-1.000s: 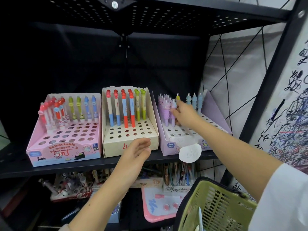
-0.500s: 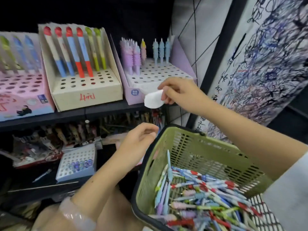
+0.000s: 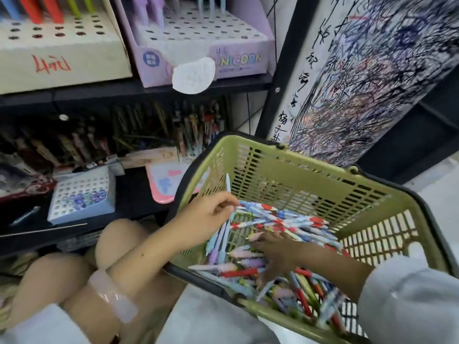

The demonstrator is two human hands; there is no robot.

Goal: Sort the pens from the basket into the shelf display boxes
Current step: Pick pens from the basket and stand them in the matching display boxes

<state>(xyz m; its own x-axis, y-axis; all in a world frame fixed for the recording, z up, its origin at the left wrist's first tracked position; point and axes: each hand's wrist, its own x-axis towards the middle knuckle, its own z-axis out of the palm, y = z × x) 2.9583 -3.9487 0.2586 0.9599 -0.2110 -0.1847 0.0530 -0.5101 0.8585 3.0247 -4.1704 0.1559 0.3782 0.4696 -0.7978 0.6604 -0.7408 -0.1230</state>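
Head view: both hands are down in the green plastic mesh basket [image 3: 310, 175] at five o'clock. The left hand [image 3: 208, 214] pinches a pale blue pen [image 3: 227, 184] standing against the wall. The right hand [image 3: 275, 247] spreads flat across the heap of mixed coloured pens [image 3: 285, 219], gripping nothing. The lilac cardboard unicorn display box [image 3: 238, 60] waits at twelve o'clock. The risk, I'd say: lookalike pastel barrels land in the wrong box.

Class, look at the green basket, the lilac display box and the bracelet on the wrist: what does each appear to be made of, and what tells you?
Green basket: probably moulded plastic, matt, with slotted lattice walls. Lilac display box: looks like printed cardboard, with folded edges and punched holes. Bracelet: pale, translucent, glossy; stone, glass or resin, cannot tell.
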